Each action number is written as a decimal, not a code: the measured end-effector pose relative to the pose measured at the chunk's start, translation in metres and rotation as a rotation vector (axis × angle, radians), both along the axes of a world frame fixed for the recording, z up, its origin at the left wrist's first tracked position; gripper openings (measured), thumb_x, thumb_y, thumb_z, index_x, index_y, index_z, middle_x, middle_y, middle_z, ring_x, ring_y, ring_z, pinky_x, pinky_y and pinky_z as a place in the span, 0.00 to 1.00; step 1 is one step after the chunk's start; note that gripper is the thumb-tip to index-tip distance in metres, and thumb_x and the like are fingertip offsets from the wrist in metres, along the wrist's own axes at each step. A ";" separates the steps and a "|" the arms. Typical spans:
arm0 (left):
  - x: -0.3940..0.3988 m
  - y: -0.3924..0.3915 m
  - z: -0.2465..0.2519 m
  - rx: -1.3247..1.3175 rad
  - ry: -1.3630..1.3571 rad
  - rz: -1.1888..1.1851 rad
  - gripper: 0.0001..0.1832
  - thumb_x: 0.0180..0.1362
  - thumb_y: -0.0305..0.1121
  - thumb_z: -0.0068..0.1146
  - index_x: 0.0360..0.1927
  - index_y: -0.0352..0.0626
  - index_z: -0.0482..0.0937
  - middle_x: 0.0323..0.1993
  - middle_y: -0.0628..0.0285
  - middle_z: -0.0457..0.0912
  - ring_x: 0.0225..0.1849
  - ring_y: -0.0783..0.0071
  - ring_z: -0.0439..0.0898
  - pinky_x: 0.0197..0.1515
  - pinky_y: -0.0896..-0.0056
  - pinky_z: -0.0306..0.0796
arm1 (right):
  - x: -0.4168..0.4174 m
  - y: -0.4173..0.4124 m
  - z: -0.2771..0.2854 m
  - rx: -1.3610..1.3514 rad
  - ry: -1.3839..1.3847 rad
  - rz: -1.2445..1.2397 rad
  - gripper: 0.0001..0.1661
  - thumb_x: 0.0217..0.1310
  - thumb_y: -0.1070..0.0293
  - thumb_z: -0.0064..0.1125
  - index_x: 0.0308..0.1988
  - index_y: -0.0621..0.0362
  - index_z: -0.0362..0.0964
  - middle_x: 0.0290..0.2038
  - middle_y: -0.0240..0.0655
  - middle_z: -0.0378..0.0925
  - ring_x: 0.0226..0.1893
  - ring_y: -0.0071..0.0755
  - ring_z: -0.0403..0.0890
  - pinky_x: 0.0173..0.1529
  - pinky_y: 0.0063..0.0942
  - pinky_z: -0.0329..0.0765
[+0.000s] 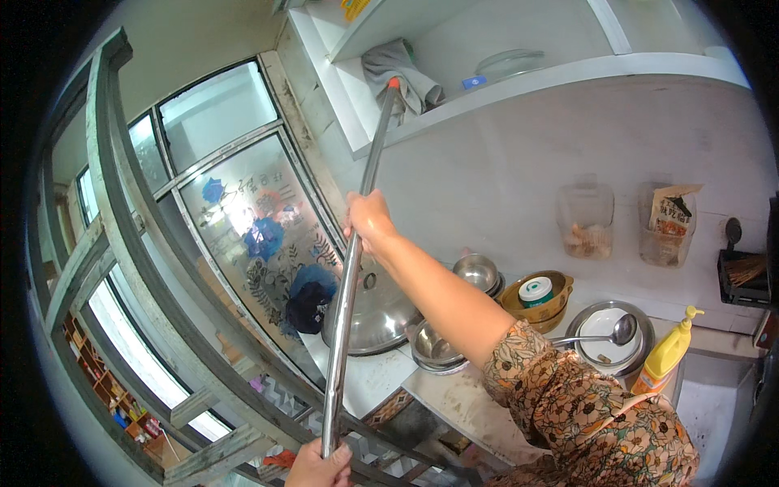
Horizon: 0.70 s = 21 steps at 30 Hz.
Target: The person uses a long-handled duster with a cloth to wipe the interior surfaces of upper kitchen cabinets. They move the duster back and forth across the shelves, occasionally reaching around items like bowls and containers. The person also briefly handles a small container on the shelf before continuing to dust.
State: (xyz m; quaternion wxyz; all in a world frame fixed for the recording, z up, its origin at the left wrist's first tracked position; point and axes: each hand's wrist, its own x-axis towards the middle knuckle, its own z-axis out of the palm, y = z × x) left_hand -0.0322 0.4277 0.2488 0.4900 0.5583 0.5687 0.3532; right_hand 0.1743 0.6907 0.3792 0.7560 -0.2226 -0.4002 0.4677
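A long metal pole (345,304) slants up from the bottom of the view to the wall shelf. My right hand (369,223) is closed around it about midway, the arm in a flowered sleeve. Lower down, my left hand (319,467) grips the pole near the bottom edge of the picture. At its upper end the pole has an orange tip (394,82), which touches a grey cloth (401,70) bunched in the shelf's left corner. Whether the cloth is fixed to the pole cannot be told.
A ladder-like grey frame (112,158) stands close on the left, before a flower-patterned glass door (237,213). On the white shelf (535,76) lies a glass lid (508,64). Below are a domed metal lid (380,310), brown pots (551,313) and a yellow pump bottle (666,353).
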 end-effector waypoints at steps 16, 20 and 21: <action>-0.009 -0.067 -0.051 0.420 0.312 0.117 0.12 0.51 0.38 0.53 0.26 0.40 0.71 0.13 0.64 0.70 0.14 0.76 0.68 0.17 0.73 0.61 | -0.026 -0.065 -0.021 0.002 -0.076 0.091 0.11 0.51 0.75 0.44 0.35 0.66 0.53 0.18 0.39 0.63 0.11 0.30 0.67 0.10 0.28 0.65; 0.000 -0.069 -0.065 0.397 0.489 0.209 0.16 0.49 0.41 0.54 0.31 0.37 0.73 0.16 0.60 0.70 0.21 0.72 0.70 0.26 0.66 0.64 | -0.025 -0.078 -0.032 0.066 -0.014 0.172 0.13 0.51 0.75 0.45 0.35 0.62 0.49 0.17 0.35 0.60 0.10 0.26 0.64 0.09 0.25 0.63; 0.000 -0.067 -0.071 0.461 0.518 0.233 0.15 0.50 0.41 0.54 0.30 0.37 0.73 0.16 0.62 0.69 0.20 0.74 0.68 0.25 0.68 0.64 | -0.024 -0.073 -0.030 0.063 -0.040 0.156 0.13 0.51 0.75 0.45 0.35 0.62 0.49 0.17 0.35 0.60 0.10 0.26 0.64 0.09 0.25 0.63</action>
